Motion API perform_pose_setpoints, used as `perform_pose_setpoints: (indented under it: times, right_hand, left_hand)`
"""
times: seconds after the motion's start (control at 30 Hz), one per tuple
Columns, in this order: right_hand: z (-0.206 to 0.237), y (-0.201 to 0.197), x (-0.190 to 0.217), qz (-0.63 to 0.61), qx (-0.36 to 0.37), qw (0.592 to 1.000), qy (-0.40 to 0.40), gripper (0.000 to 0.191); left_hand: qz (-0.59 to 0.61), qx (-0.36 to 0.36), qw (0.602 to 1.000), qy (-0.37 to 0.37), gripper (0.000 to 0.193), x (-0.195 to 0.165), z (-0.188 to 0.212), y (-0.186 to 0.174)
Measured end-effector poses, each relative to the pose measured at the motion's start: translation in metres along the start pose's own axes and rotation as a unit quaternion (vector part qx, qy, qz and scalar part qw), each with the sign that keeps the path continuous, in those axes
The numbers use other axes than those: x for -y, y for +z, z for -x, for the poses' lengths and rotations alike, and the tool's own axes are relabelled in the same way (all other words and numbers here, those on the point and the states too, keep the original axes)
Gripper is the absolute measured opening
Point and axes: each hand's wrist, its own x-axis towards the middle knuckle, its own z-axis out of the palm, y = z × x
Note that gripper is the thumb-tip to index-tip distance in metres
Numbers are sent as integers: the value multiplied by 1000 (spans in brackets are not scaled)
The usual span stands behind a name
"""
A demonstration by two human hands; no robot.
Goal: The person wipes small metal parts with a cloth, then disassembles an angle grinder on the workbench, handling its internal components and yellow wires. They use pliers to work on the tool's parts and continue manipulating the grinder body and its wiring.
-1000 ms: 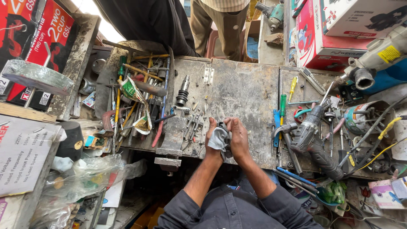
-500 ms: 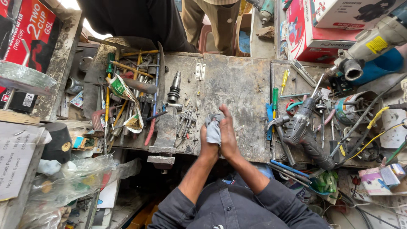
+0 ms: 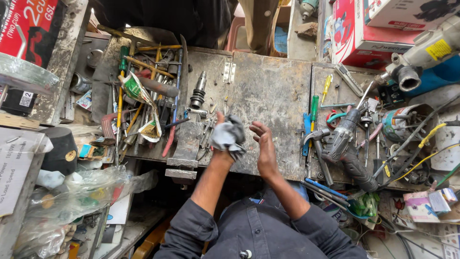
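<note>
A crumpled grey rag (image 3: 228,135), probably soft and light, easiest gripped by its bunched middle (no clear long axis), sits balled in the left hand (image 3: 221,144), fingers clamped around it. At three o'clock, the right hand (image 3: 264,146) has loosely spread fingers. Both hover over the scuffed metal workbench (image 3: 268,86); a grey drill (image 3: 345,144) lies farther toward three.

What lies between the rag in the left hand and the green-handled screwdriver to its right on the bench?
In the head view, the open right hand sits between the rag and the green-handled screwdriver; past it, only bare, stained benchtop.
</note>
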Motion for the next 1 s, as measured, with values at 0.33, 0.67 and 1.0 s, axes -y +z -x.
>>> perform_pose_setpoints:
  times: [0.33, 0.67, 1.0]
  right_hand:
    - [7, 10, -27, -170, 64, 963, 199, 57]
    - [18, 19, -18, -158, 59, 972, 161, 65]
    - [21, 6, 2, -55, -20, 998, 25, 61]
  left_hand:
    - [-473, -159, 851, 161, 25, 60, 27, -10]
    - [-499, -298, 795, 173, 44, 31, 34, -43]
    - [-410, -163, 897, 23, 37, 39, 38, 17]
